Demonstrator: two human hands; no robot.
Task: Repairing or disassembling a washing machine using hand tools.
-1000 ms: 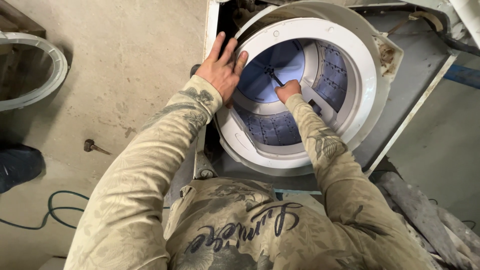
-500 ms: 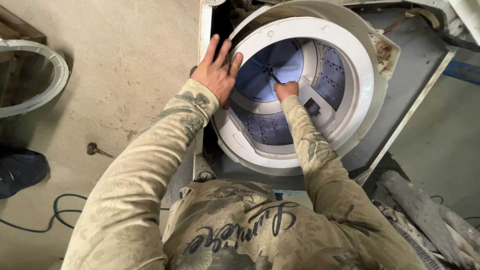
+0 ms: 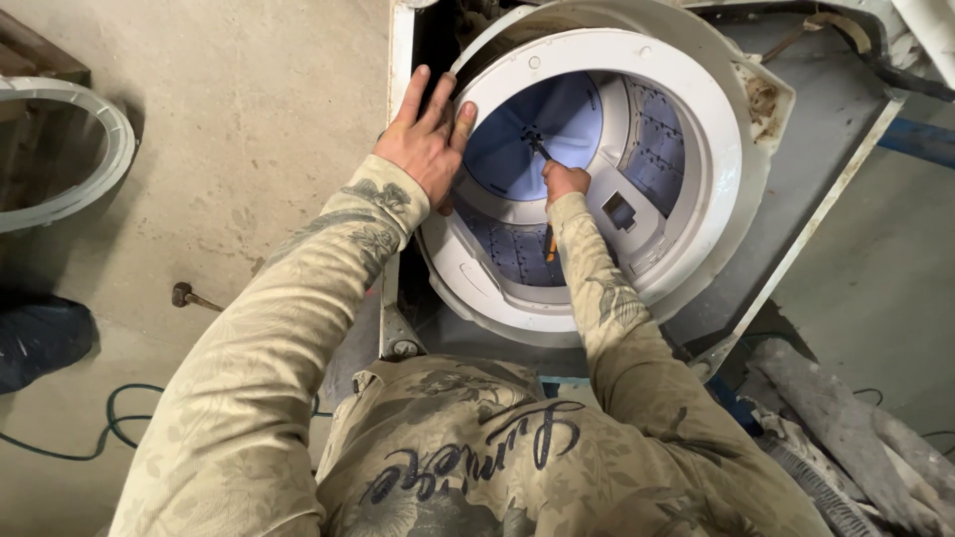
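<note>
you stood in a repair workshop: a stripped washing machine (image 3: 597, 179) lay open on bare concrete floor (image 3: 249, 119), with a loose tub ring (image 3: 90, 189), cable (image 3: 60, 447) and scrap around.

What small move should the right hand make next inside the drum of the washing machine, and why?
Probably a slow turn of the tool, keeping it straight. The right hand grips it deep inside the drum, with its dark tip at the middle of the drum floor. The left hand lies flat on the white rim and steadies the tub. Whether the tip sits in a screw is too small to tell.
</note>
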